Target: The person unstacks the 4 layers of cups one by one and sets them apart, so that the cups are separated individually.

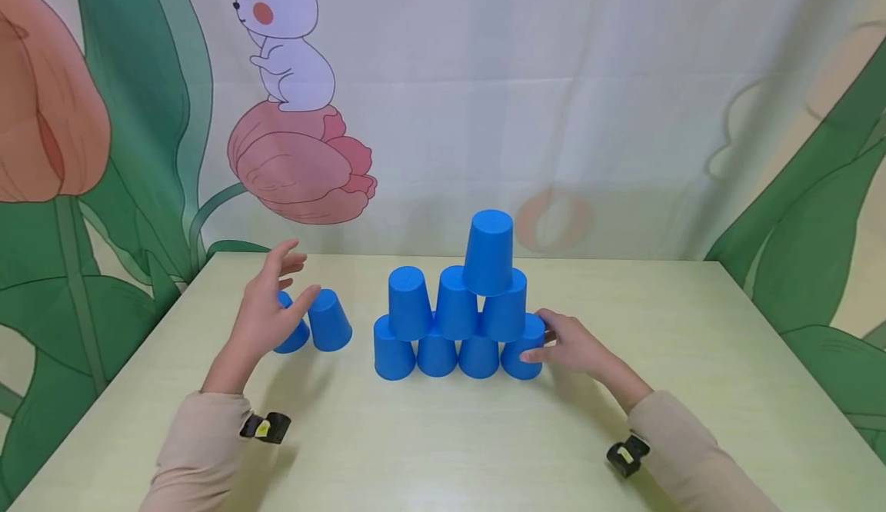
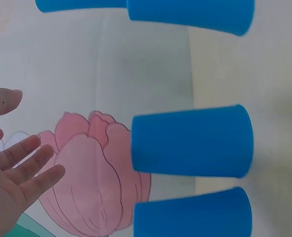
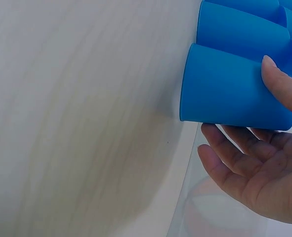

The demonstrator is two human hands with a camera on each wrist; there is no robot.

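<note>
Blue cups stand upside down in a stacked pyramid: several in the bottom row, three in the middle row, and a single top cup (image 1: 488, 251) over the middle row's right pair. My right hand (image 1: 573, 344) holds the rightmost bottom cup (image 3: 229, 89), thumb on its front and fingers around its far side. At the left, my left hand (image 1: 266, 312) hovers by two separate upside-down cups (image 1: 330, 321), fingers spread and holding nothing. It partly hides the left one of that pair in the head view. In the left wrist view, its fingers (image 2: 29, 170) are apart from the cups.
A pale wooden table (image 1: 443, 443) carries all the cups. Behind its back edge hangs a curtain (image 1: 443, 112) printed with a rabbit, tulips and leaves. The two loose cups stand a gap to the left of the pyramid.
</note>
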